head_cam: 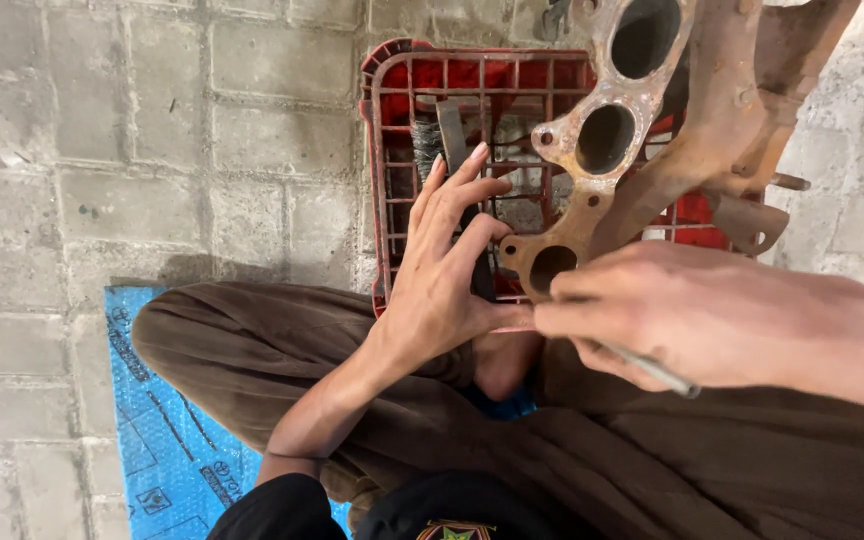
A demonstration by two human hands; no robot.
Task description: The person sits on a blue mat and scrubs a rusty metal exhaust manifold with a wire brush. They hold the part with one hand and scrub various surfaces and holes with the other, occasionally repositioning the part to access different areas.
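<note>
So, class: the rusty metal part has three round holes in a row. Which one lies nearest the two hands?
The lowest hole, at the end of the rusty part, just above the right hand and beside the left hand; the other two sit higher.

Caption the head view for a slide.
Left hand braces a rusty manifold flange over a red crate; right hand grips a metal tool.

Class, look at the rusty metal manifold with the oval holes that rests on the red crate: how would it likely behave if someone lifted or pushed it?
The rusty manifold looks thick and cast, so probably stiff and heavy for its size. Its rough, corroded surface should grip rather than slip. Leaning on the red crate with branching pipes, it seems apt to tip, not roll.
</note>
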